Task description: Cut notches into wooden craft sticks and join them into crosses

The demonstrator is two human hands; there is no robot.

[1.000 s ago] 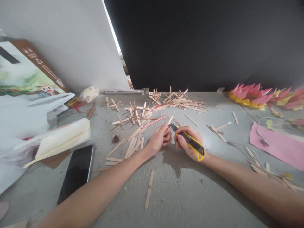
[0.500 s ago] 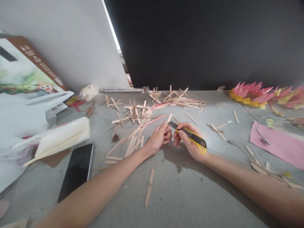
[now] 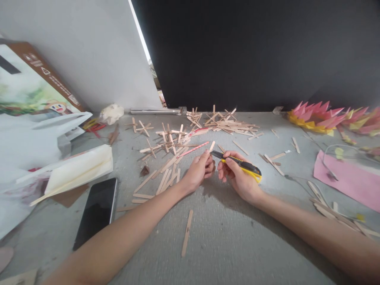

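At the far left a printed box (image 3: 29,93) leans behind a pale plastic bag (image 3: 26,146); a dark phone (image 3: 96,211) lies flat just beside the left forearm. Next come several crossed wooden sticks (image 3: 170,141) and, nearer the person, a single loose stick (image 3: 187,235) on the grey worktop (image 3: 225,241). A red-and-white striped strip (image 3: 192,149) slants among the sticks beyond the left hand (image 3: 200,170).

That hand is curled, its thumb and fingers pinching one short wooden stick (image 3: 211,147), whose pale end points up and away above the worktop. The front of a black-and-yellow cutter (image 3: 245,165) comes right up to the stick by the thumb; whether the blade bites into the wood is too small to tell. The right hand (image 3: 237,178) grips the cutter's body between thumb and forefinger, the other fingers loosely bent beneath.

The step in hand looks like cutting or trimming the stick. The next move calls for a firm pinch, the blade squared to the wood and the left thumb kept off its path.

Farther right are a pink-and-yellow paper flower (image 3: 317,126) and a pink sheet (image 3: 347,186) with a cable (image 3: 329,171) across it.
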